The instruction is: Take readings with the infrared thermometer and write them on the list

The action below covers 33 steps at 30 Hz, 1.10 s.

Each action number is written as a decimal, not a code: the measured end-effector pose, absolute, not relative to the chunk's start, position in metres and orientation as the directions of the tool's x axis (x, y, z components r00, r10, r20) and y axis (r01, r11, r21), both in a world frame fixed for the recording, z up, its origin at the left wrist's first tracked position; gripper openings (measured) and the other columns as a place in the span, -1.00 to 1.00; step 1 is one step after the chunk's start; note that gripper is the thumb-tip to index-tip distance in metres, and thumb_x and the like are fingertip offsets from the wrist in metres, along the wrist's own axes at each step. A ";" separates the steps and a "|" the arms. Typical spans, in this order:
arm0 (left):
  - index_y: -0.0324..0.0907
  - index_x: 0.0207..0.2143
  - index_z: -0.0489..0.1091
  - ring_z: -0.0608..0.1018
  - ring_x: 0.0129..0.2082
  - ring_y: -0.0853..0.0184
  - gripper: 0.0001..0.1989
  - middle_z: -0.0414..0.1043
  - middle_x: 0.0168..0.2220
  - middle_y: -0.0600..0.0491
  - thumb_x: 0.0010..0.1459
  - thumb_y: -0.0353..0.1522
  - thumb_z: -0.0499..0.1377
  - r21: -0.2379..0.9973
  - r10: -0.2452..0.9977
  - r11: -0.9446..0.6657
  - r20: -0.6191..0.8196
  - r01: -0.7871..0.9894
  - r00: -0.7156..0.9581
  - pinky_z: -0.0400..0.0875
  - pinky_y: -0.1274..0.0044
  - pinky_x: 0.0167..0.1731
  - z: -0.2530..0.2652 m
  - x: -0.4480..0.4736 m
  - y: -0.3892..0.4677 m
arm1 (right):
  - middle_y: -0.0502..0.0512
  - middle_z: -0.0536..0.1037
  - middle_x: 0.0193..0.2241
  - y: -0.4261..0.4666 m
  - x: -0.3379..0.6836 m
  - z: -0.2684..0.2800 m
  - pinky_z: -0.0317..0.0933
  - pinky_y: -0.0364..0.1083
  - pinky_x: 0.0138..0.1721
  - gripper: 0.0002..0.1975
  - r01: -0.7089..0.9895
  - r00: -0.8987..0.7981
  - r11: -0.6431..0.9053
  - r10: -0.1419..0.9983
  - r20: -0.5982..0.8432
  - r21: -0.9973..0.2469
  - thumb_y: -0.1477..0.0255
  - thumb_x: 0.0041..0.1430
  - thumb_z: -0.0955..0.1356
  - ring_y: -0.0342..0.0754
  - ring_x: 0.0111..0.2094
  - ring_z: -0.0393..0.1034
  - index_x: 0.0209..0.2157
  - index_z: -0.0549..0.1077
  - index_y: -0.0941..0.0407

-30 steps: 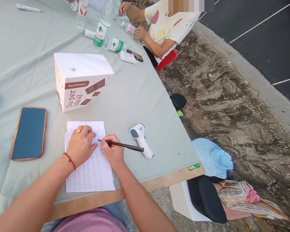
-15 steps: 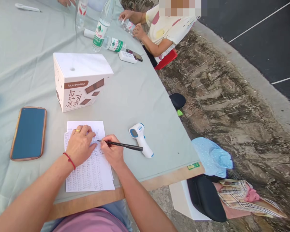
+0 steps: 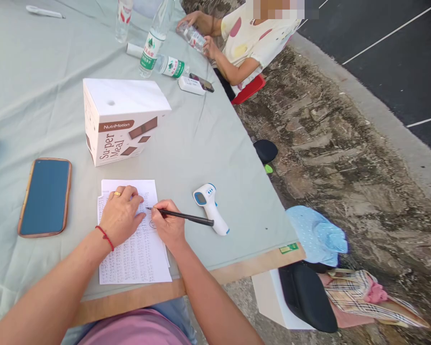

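Sheets of paper [image 3: 136, 258] covered in rows of handwriting lie on the cloth near the table's front edge. Across their upper left rests my left hand [image 3: 124, 211], palm down with fingers loosely spread; a ring and a red cord bracelet are on it. My right hand [image 3: 168, 223] grips a black pen [image 3: 190, 218], its tip at the writing beside my left fingers. Just right of that hand lies a white and blue infrared thermometer [image 3: 211, 208]. Beyond the papers stands a white NutriMotion box [image 3: 127, 120]. To the left is a phone [image 3: 45, 197] in a brown case.
Water bottles [image 3: 153, 48] stand and lie at the back, near a small white device [image 3: 191, 86] and a dark phone [image 3: 203, 82]. A seated person [image 3: 240, 52] at the right side holds a bottle [image 3: 192, 37]. A white pen [image 3: 45, 12] lies far left.
The view has shifted slightly, moving the table items a little to the right. The other person's bottle has tilted. Both my hands keep nearly the same pose over the paper.
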<state>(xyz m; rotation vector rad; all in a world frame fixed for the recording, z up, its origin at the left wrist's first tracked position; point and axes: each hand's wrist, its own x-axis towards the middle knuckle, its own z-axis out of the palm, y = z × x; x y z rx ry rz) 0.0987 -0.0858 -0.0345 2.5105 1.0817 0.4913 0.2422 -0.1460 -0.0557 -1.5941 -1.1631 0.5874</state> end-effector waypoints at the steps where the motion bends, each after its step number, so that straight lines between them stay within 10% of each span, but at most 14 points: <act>1: -0.22 -0.19 0.45 0.39 -0.14 0.13 -0.81 0.38 -0.15 -0.09 0.10 -0.40 0.23 0.455 0.744 -0.641 0.171 0.618 0.646 0.37 0.28 -0.19 -0.034 0.099 -0.086 | -0.13 0.28 -0.66 -0.146 0.242 -0.055 0.11 -0.16 -0.57 -0.91 0.390 0.409 0.000 0.896 0.174 -0.921 0.44 -0.02 0.28 -0.19 -0.62 0.15 -0.56 0.28 0.06; 33: -0.22 -0.20 0.45 0.39 -0.15 0.13 -0.81 0.37 -0.15 -0.09 0.09 -0.41 0.24 0.457 0.742 -0.644 0.179 0.613 0.646 0.37 0.30 -0.19 -0.036 0.098 -0.085 | -0.12 0.30 -0.63 -0.148 0.245 -0.059 0.13 -0.15 -0.54 -0.92 0.399 0.455 -0.003 0.869 0.195 -0.917 0.43 0.00 0.28 -0.17 -0.59 0.17 -0.54 0.29 0.05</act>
